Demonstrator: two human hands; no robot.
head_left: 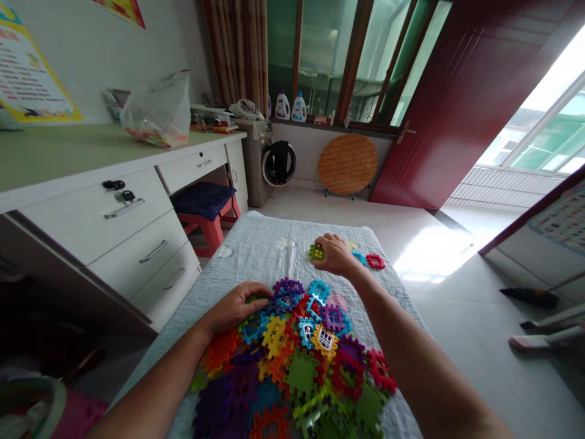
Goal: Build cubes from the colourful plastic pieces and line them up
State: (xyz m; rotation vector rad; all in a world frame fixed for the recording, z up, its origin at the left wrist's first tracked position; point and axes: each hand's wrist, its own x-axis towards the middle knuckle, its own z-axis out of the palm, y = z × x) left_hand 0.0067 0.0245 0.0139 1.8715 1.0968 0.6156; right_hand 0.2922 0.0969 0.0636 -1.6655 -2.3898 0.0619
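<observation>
My right hand (pixel 336 253) is closed on a yellow-green interlocking building tile (pixel 316 252) above the far part of the cloth. Close by lie a red tile frame (pixel 375 261) and a light-blue tile (pixel 359 258), the latter partly behind my hand. At the left edge of the tile pile, my left hand (pixel 240 305) has its fingers curled over a green tile (pixel 254 299), mostly hidden by them. The pile of tiles in many colours includes a purple tile (pixel 289 286), a yellow tile (pixel 275 336) and a solid green tile (pixel 301 372).
A pale cloth (pixel 274 253) covers the low surface under the tiles. To the left stand a white desk (pixel 123 213) with a plastic bag (pixel 159 113) on it and a red stool (pixel 208 210). A washing machine (pixel 258 161) and a round wooden tabletop (pixel 347 163) are beyond.
</observation>
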